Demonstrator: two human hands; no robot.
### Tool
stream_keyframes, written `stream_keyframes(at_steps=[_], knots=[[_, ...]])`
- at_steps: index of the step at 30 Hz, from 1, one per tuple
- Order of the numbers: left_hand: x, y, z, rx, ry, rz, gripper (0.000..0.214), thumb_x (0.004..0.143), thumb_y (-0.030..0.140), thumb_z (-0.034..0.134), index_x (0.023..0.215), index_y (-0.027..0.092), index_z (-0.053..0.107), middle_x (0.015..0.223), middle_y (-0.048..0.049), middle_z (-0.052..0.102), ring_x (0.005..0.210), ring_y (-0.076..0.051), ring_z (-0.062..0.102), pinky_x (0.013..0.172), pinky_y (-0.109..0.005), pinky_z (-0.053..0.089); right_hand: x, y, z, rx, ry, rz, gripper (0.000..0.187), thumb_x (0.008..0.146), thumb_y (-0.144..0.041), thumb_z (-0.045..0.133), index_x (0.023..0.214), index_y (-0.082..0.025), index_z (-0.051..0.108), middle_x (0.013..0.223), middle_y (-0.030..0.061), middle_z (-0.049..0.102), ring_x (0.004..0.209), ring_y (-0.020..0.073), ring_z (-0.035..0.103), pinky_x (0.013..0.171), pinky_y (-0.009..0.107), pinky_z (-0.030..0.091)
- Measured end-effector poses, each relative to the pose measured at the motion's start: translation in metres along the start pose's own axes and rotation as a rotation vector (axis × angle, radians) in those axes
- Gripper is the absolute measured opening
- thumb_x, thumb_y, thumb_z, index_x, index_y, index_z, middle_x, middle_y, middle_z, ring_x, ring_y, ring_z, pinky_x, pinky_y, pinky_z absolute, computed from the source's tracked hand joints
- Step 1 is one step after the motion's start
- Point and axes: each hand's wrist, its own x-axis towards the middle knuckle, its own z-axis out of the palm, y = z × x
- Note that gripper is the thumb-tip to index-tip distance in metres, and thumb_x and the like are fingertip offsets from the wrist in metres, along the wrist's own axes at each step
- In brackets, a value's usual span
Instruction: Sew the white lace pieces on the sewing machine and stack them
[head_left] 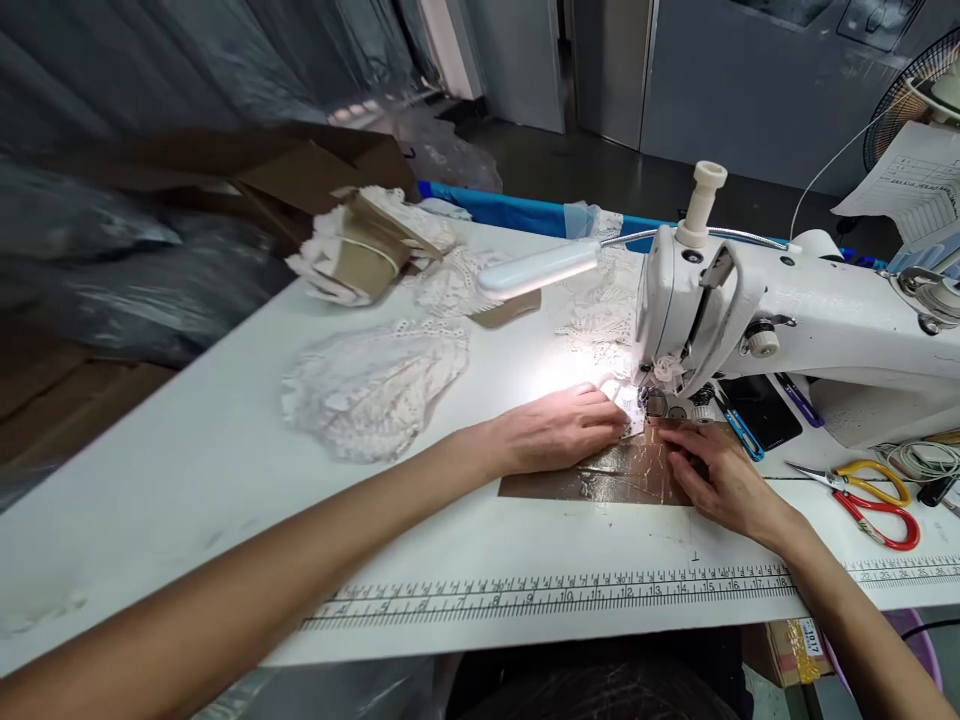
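A white sewing machine (787, 300) stands at the right of the white table (187, 470). A small white lace piece (626, 405) lies under its needle area, lit by the machine's lamp (536, 270). My left hand (559, 428) lies flat beside the needle, fingers pressed together on the lace piece. My right hand (724, 475) rests on the brown taped patch (600, 480) in front of the presser foot, fingers stretched toward the lace.
A heap of white lace (375, 385) lies mid-table, more lace behind the lamp. A cardboard bundle (367, 250) sits at the back left. Scissors with red and yellow handles (870, 495) and blue clippers (739, 430) lie right. A printed ruler (555, 592) runs along the front edge.
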Motion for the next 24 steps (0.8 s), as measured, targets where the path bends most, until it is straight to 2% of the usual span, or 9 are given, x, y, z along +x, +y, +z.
stream_keyframes(at_steps=[4,7,9,12,15,19,24], knots=[[0.008,-0.002,0.008,-0.123,0.097,-0.205,0.022,0.100,0.020,0.034,0.091,0.016,0.054,0.087,-0.0053,0.065,0.074,-0.015,0.060,0.067,-0.027,0.053,0.008,-0.007,0.007,-0.048,-0.042,0.012,0.022,0.094,-0.020,0.045,0.107,-0.020,0.063,0.103,0.0103,0.060,0.094,0.0231,0.061,0.086,0.043,0.056],[0.012,-0.001,0.012,-0.135,0.213,-0.298,0.017,0.097,0.022,0.037,0.087,0.018,0.049,0.075,-0.0005,0.061,0.060,-0.012,0.055,0.055,-0.024,0.048,0.012,-0.011,0.014,-0.118,-0.062,-0.027,0.029,0.095,-0.021,0.043,0.120,-0.017,0.057,0.110,0.0145,0.058,0.099,0.0260,0.059,0.088,0.047,0.055],[0.011,0.001,0.013,-0.144,0.252,-0.318,0.017,0.096,0.024,0.038,0.084,0.019,0.048,0.072,0.0007,0.060,0.058,-0.011,0.053,0.053,-0.023,0.045,0.014,-0.011,0.020,-0.173,-0.058,-0.042,0.036,0.096,-0.023,0.041,0.129,-0.017,0.053,0.111,0.0161,0.057,0.097,0.0278,0.058,0.086,0.049,0.056],[0.009,0.002,0.013,-0.122,0.250,-0.292,0.019,0.097,0.024,0.038,0.083,0.018,0.050,0.075,-0.0007,0.063,0.060,-0.011,0.056,0.055,-0.023,0.047,0.014,-0.009,0.027,-0.241,-0.057,-0.029,0.036,0.096,-0.025,0.041,0.129,-0.019,0.055,0.108,0.0155,0.056,0.094,0.0284,0.056,0.082,0.049,0.055],[0.007,0.001,0.010,-0.061,0.196,-0.197,0.021,0.099,0.026,0.040,0.089,0.016,0.056,0.083,-0.0041,0.067,0.070,-0.014,0.063,0.064,-0.026,0.052,0.014,-0.009,0.030,-0.250,-0.057,-0.017,0.032,0.095,-0.025,0.040,0.121,-0.018,0.058,0.108,0.0147,0.055,0.096,0.0280,0.055,0.084,0.048,0.054],[0.004,-0.003,0.008,0.055,0.101,-0.080,0.027,0.101,0.028,0.041,0.095,0.017,0.065,0.096,-0.0063,0.071,0.082,-0.016,0.066,0.076,-0.030,0.054,0.014,-0.014,0.024,-0.213,-0.071,-0.014,0.029,0.094,-0.022,0.041,0.115,-0.019,0.060,0.108,0.0136,0.055,0.096,0.0263,0.055,0.085,0.045,0.054],[0.003,-0.002,0.011,0.174,0.060,-0.065,0.032,0.102,0.026,0.040,0.092,0.020,0.070,0.096,-0.0047,0.073,0.082,-0.015,0.064,0.078,-0.032,0.053,0.015,-0.017,0.017,-0.155,-0.082,-0.014,0.029,0.096,-0.021,0.041,0.117,-0.022,0.061,0.105,0.0119,0.056,0.093,0.0245,0.056,0.081,0.041,0.054]])
